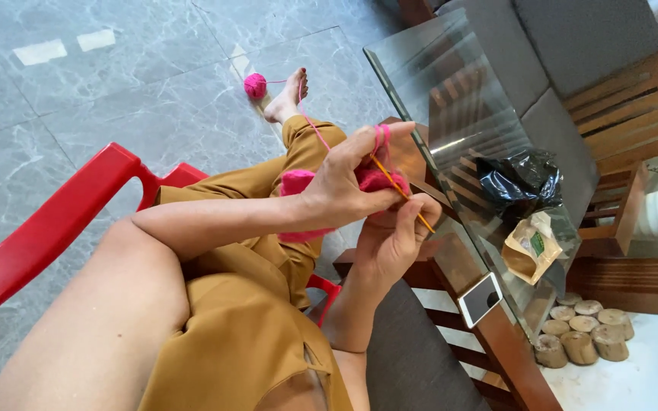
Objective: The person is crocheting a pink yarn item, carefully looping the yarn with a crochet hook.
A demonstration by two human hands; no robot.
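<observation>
My left forearm crosses in front of my body, elbow bent, and my left hand (344, 186) is curled over the pink crochet piece (367, 183), fingers pinching it against the thumb, with the index finger raised and a loop of pink yarn (310, 122) wound over it. My right hand (394, 236) comes up from below, wrist bent upward, fingers closed around the orange crochet hook (401, 194), which slants from my fingers up into the pink work. The two hands sit close together, nearly touching, above my knee. From my raised finger the yarn runs away over my mustard-coloured trouser leg (298, 152) to a pink yarn ball (255, 85) lying on the grey marble floor (116, 99) just beside my bare foot (287, 99). I sit in a red plastic chair (55, 221), next to a glass-topped table (451, 99) that holds a black plastic bag (519, 179), a brown paper pouch (531, 251) and a phone (481, 298).
</observation>
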